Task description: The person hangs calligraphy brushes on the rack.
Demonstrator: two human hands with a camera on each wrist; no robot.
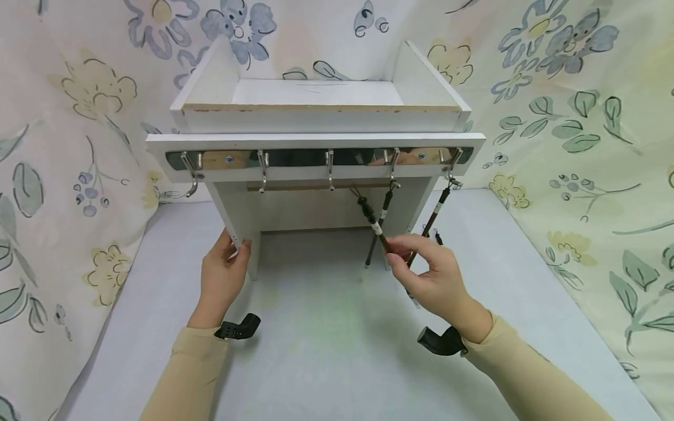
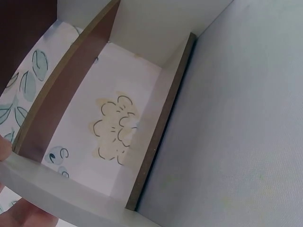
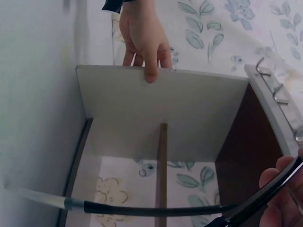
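A white wooden rack carries a row of metal hooks along its front. My left hand grips the front edge of its left side panel, thumb on the inner face. My right hand pinches a calligraphy brush by its handle, tilted, with the looped cord end up near the fourth hook. Its lower part is partly hidden by that hand. A second brush hangs from the fourth hook, a third brush from the rightmost hook. A hanging brush's pale tip shows in the right wrist view.
Above the hooks sits an open-topped tray section. Floral cloth surrounds the rack at the back and sides. Pale cloth covers the table. Below, a brown-edged crossbar spans the rack's back.
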